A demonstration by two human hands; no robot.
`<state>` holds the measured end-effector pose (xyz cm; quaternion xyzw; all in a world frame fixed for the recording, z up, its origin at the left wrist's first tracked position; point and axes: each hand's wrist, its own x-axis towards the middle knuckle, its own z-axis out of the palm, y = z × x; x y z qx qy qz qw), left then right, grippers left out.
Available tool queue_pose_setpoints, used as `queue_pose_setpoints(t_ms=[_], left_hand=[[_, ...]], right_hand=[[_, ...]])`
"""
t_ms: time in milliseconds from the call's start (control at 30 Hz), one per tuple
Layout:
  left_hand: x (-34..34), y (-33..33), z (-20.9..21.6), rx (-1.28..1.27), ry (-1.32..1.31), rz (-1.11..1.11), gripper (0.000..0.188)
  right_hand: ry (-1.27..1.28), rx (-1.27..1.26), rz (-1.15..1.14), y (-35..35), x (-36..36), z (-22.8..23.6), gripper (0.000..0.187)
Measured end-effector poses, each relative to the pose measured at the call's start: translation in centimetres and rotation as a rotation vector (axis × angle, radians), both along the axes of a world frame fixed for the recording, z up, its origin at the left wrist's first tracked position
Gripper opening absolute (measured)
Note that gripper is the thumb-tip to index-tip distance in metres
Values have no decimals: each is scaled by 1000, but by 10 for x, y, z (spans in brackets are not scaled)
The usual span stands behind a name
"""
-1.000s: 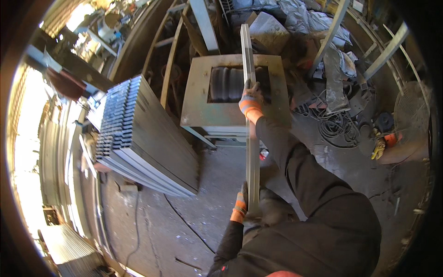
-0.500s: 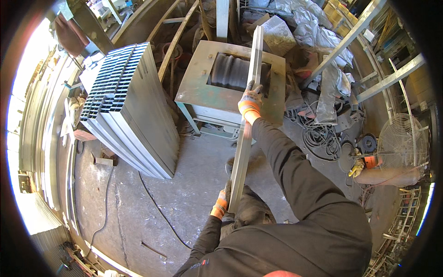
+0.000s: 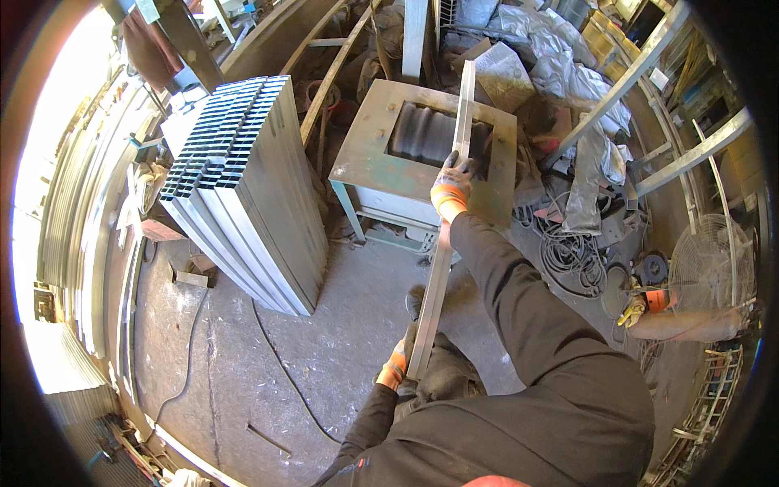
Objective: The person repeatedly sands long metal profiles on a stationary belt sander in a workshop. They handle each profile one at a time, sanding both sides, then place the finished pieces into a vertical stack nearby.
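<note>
I hold a long grey metal tube [image 3: 445, 243] lengthwise in front of me with both gloved hands. My right hand [image 3: 453, 185], in a grey and orange glove, grips it near the middle, over a metal work table [image 3: 365, 154] with a rectangular opening. My left hand [image 3: 399, 359], also gloved, grips the tube's near end close to my body. The tube's far end reaches past the table's back edge. To the left stands a tall stack of rectangular metal tubes [image 3: 243, 187], set on end and leaning.
Coiled cables [image 3: 568, 252] and a yellow and orange power tool [image 3: 637, 307] lie on the concrete floor at right. A round fan [image 3: 714, 268] stands at far right. Crumpled sheeting and long metal bars fill the back. A cable [image 3: 276, 357] runs across the floor.
The view has swung so the table and the stack sit further left. The tube has tilted, its far end moving right, and both hands keep their grip.
</note>
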<state>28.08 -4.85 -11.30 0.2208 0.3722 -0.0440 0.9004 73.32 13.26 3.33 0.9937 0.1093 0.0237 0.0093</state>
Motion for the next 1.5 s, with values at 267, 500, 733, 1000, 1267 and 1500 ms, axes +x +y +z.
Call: queue_pose_setpoints(t_ms=[267, 500, 733, 1000, 1267, 1500], left_hand=[[-27, -3, 9, 15, -15, 5, 46], [-79, -7, 13, -74, -102, 1, 46], [-88, -14, -4, -33, -98, -17, 47], [17, 25, -24, 276, -24, -115, 57], [32, 99, 116, 632, -83, -357, 77], [-3, 52, 157, 1352, 370, -562, 75]], right_hand=[[3, -6, 12, -2, -17, -4, 77], [-4, 41, 39, -28, -68, -5, 80], [19, 27, 21, -42, -84, -5, 83], [-30, 1, -10, 21, 22, -2, 75], [398, 1437, 372, -32, 73, -49, 99], [609, 1682, 152, -56, 9, -56, 81]])
